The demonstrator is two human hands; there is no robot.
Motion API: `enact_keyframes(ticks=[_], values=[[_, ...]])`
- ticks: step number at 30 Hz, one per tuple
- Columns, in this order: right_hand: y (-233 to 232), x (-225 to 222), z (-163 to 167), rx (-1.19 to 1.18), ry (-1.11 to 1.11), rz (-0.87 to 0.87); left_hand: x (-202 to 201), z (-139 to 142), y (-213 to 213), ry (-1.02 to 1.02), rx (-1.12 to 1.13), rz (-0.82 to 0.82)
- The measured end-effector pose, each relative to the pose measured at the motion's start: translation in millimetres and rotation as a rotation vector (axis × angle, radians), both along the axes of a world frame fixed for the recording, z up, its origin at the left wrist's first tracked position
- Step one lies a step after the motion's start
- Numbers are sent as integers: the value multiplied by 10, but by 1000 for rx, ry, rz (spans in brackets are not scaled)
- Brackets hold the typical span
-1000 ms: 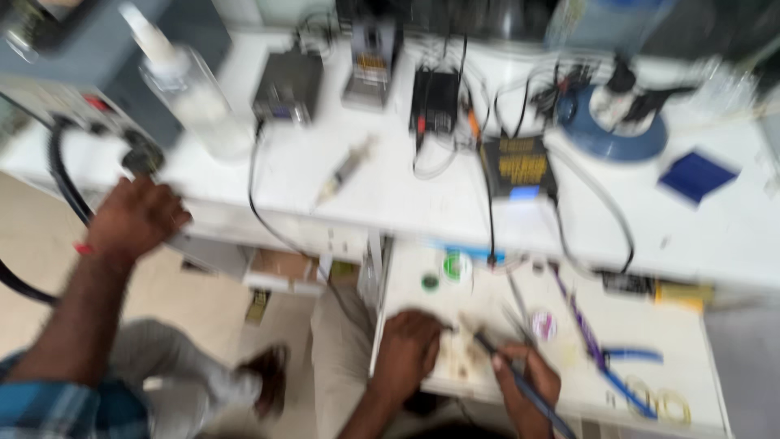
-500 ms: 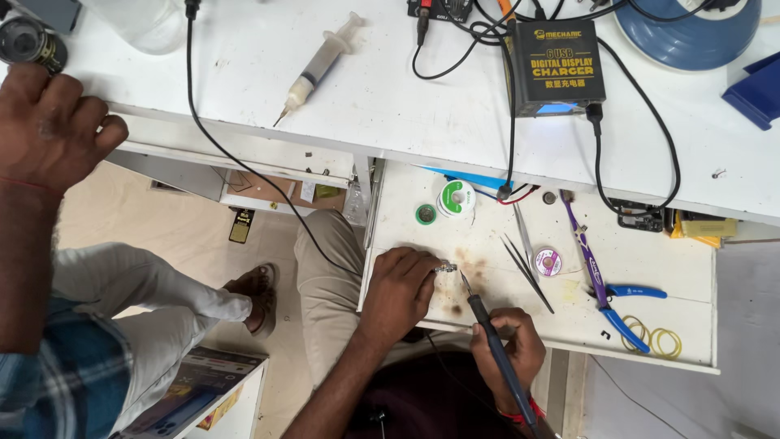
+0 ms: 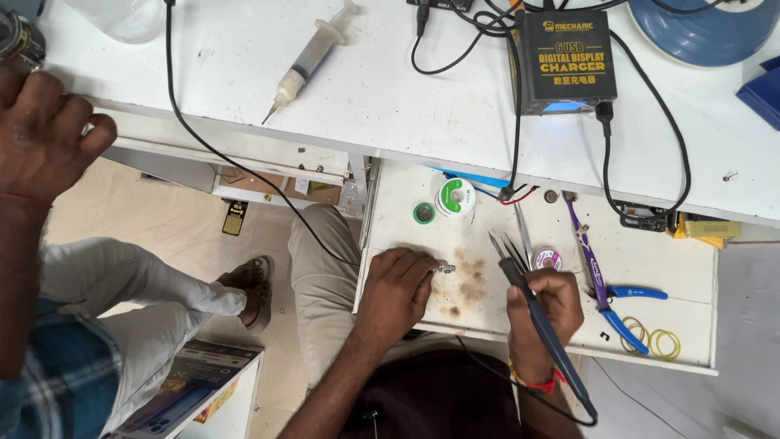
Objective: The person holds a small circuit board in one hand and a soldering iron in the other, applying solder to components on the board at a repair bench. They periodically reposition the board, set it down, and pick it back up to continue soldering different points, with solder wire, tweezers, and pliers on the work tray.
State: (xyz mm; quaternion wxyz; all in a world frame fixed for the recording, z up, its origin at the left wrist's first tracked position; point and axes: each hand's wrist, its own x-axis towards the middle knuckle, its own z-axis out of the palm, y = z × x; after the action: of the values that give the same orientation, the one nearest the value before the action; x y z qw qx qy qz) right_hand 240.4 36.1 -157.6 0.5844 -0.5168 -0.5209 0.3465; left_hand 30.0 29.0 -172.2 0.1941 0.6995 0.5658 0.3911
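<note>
left hand (image 3: 396, 286) pinches small metal part (image 3: 444, 267); right hand (image 3: 546, 302) grips soldering iron (image 3: 543, 323).

Single head cam, looks steeply down from above at white bench (image 3: 390, 89) and pull-out tray (image 3: 691, 325), mid-range.

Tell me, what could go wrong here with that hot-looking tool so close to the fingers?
The soldering iron in the right hand points toward the small metal part pinched by the left hand; a slip might burn those fingers. Its cord trails under the wrist and could snag. The tweezers lying just beyond the tip could get knocked.
</note>
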Motion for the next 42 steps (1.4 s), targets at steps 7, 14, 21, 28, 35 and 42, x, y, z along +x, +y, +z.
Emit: enact_keyframes(ticks=[7, 14, 21, 28, 35, 42], values=[[278, -88, -44, -25, -286, -34, -3, 39, 14, 6, -12, 9], [250, -113, -152, -43, -315, -66, -10, 28, 18, -1, -36, 12], [268, -96, -148, -102, -303, -52, -10, 11, 29, 8, -23, 13], [282, -86, -162, -78, -366, -52, -5, -6, 16, 13, -31, 13], [275, -90, -165, -74, -344, -43, -2, -13, 11, 17, -26, 15], [277, -89, -164, -49, -291, -13, -10, -18, 12, 15, -32, 12]])
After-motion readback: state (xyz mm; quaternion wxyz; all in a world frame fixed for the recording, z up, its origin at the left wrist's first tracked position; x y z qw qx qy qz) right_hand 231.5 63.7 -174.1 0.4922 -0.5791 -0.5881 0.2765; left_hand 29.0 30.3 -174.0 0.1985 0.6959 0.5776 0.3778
